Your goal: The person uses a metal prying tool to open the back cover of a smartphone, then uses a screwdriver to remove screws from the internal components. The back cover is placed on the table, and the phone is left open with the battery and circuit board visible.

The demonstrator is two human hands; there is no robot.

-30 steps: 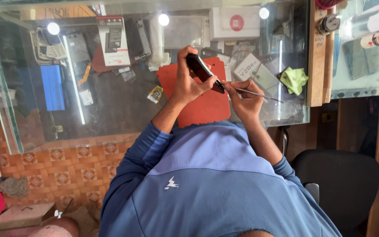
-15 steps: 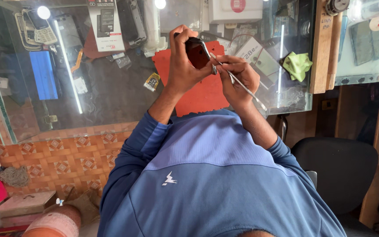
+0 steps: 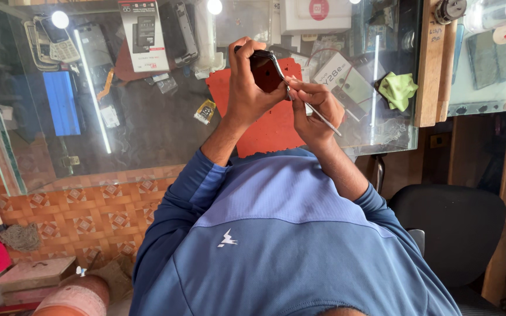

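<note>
Bright, even daylight with glare on glass.
Round lamp reflections [image 3: 60, 19] and a long white streak shine on the glass bench [image 3: 147, 117] at upper left; focus stays sharp, edges slightly bent, lower corners dimmer.

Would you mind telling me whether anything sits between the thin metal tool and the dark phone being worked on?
Nothing visible does: the left hand holds the dark phone up, and the right hand's thin metal tool already meets its edge.
</note>
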